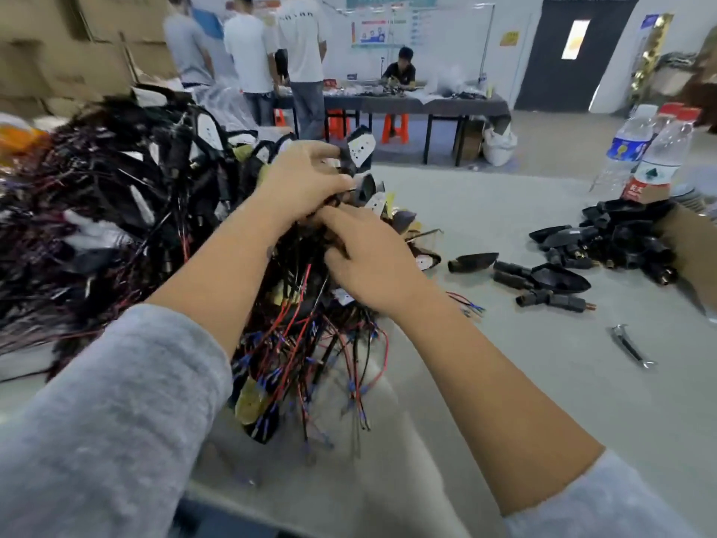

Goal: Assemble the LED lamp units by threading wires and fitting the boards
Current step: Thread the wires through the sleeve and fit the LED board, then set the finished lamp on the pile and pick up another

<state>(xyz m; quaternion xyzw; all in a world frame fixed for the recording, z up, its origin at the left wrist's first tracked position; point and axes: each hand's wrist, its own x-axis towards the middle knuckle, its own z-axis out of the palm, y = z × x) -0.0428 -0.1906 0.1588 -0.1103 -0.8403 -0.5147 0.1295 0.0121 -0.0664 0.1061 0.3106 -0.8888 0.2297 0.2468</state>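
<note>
My left hand [306, 180] grips a black lamp unit [359, 153] above the wire pile [116, 211]; its white LED board tilts up-right. My right hand [372, 258] pinches into the wires beneath, fingertips hidden. Bare table [504, 382] lies right, before loose housings [605, 242] and a wrench [630, 347].
</note>
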